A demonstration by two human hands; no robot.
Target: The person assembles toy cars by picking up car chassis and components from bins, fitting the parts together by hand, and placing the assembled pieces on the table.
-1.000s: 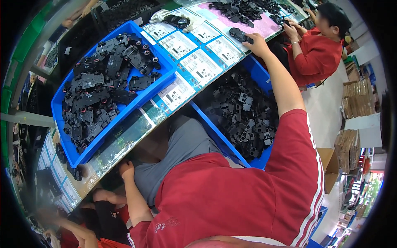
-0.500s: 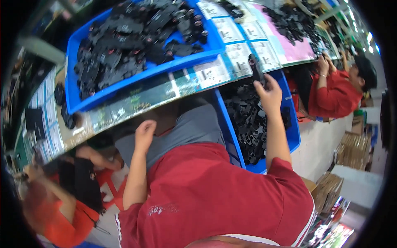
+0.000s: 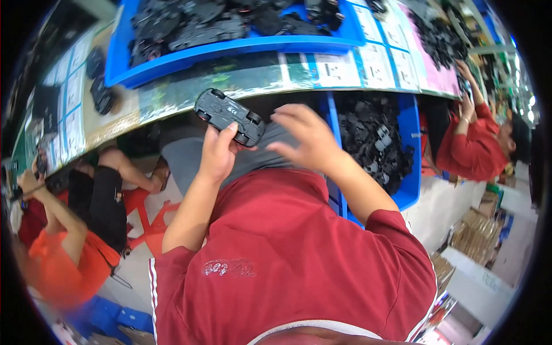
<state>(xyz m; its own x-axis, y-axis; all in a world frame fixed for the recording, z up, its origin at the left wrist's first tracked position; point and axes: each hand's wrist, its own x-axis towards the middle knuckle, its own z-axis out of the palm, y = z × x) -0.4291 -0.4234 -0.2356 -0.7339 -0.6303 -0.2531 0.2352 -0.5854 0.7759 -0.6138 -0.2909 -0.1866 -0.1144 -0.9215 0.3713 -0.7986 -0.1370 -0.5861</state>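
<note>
A black toy car base (image 3: pixel 227 117) with wheels at its corners is tilted in front of me, its underside facing up. My left hand (image 3: pixel 218 156) is closed around its near edge, thumb pressed on the underside. Just to the right hovers my right hand (image 3: pixel 310 140), fingers spread, apart from the car base and holding nothing. Beyond it, on the right, a blue bin (image 3: pixel 409 187) contains many small black plastic parts (image 3: pixel 374 135). On the bench above, a large blue tray (image 3: pixel 241 47) is piled with black car bases (image 3: pixel 195 26).
The bench edge (image 3: pixel 190 106) runs between me and the tray. Printed sheets (image 3: pixel 376 66) lie under its top. More black parts (image 3: pixel 440 40) sit at the far right. One co-worker in red (image 3: pixel 474 146) sits right, another in orange (image 3: pixel 72 259) left. Cardboard (image 3: pixel 474 236) is stacked on the right.
The right hand came from above the right bin, where it held a dark part, to the middle and is now empty. My left hand has gone from empty to holding the toy car base.
</note>
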